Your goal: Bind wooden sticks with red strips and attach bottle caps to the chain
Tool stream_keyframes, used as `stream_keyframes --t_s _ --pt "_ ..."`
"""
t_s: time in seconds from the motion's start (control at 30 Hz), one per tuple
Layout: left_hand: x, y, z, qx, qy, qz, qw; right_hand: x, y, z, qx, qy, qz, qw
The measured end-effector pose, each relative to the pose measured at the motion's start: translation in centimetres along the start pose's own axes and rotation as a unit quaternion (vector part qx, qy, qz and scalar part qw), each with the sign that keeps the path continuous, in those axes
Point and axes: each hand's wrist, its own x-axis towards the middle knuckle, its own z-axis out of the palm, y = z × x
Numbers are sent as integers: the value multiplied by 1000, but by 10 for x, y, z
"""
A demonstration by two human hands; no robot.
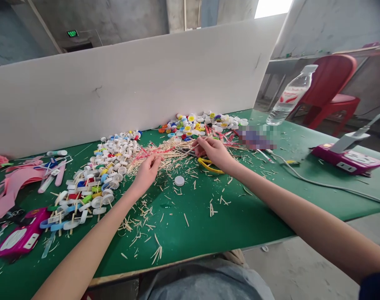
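Chiefly at risk: the thin wooden stick [186, 151] pinched in the right hand [213, 153] could slip or snap if the grip loosens, and a hard tug on the tangle of sticks and red strands [163, 153] could drag the heap of bottle caps [106, 177] out of place, since sticks lie among them. Yellow-handled cutters [210, 166] could also snag the tangle. Right hand: closed in a fingertip pinch, with the stick leading from it toward the tangle and the cutters just below the palm. Left hand [147, 173]: half open, its fingers resting on the tangle's near edge without a visible grip; the caps lie just beyond its thumb side. Below both hands: a loose white cap [179, 181] and scattered splinters on a green work table [190, 235]. Further right of the right hand: a magenta power strip [346, 161].
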Motion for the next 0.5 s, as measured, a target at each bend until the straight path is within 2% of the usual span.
stream_keyframes --t_s 0.1,0.2,0.27,0.37,0.43,0.5 --pt "3 -7 -3 4 30 -6 1000 4 2 -8 -26 6 -19 999" --pt "4 -9 -4 -4 40 -9 999 5 5 -13 -130 -51 -92 986" --pt "4 -9 -3 -5 44 -10 999 4 10 -14 -223 -104 -151 957" --pt "3 -9 -4 -6 50 -11 999 2 21 -15 -361 -164 -209 894" --pt "4 -10 -5 -9 53 -15 998 1 25 -15 -435 -172 -229 853" --pt "5 -11 -7 -12 64 -17 998 0 21 -17 -490 -142 -241 826"
